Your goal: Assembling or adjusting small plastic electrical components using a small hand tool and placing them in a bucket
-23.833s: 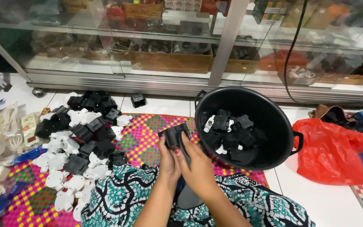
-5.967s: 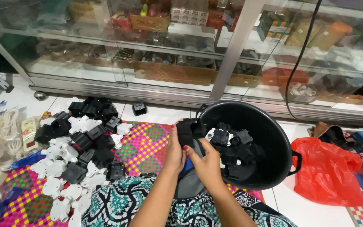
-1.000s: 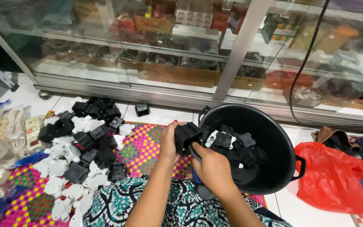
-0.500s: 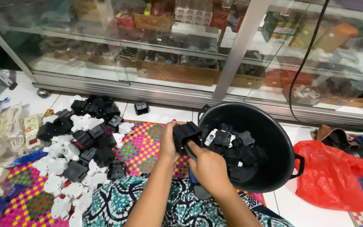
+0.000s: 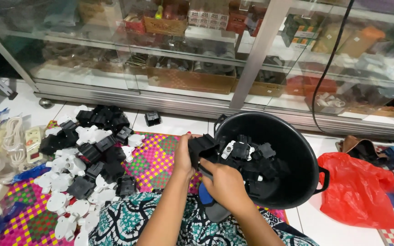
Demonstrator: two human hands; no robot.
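Nearest: patterned teal fabric [image 5: 160,228] over the lap. Right hand [image 5: 226,184] curled, fingers closed around the lower edge of a black square plastic box fitting [image 5: 202,148]. Left hand [image 5: 183,155] clasped on the fitting's left side, thumb on top. Fitting held just at the near rim of a round black plastic tub [image 5: 297,150] (part-filled with similar black pieces). Left of hands: heap of black and white plastic fittings [image 5: 85,164] on a pink-and-yellow woven mat [image 5: 153,157]. Right: crumpled red plastic bag [image 5: 359,189]. Farthest: glass-fronted display cabinet [image 5: 183,59].
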